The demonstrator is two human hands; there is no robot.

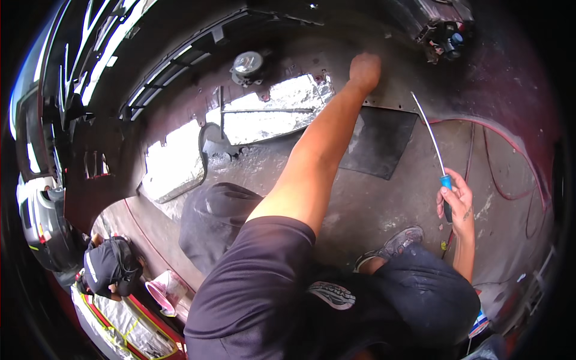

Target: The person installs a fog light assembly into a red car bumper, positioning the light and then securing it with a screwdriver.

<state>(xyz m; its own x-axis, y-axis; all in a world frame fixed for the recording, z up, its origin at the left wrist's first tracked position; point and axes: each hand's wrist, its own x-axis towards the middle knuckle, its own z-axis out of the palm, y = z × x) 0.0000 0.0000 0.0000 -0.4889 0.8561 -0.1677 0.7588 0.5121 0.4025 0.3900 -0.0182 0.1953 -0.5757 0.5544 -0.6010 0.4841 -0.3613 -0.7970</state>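
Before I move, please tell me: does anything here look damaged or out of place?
Nothing plainly stands out. In your right hand, the blue-and-black-handled screwdriver with a thin metal shaft looks slightly curved, but this lens bends straight edges, so I cannot confirm damage. Pale smears mark the brownish-grey floor.

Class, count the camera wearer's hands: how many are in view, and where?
2. The left hand is over the dark panel, its fingertips hard to make out; the right hand grips a blue-handled tool.
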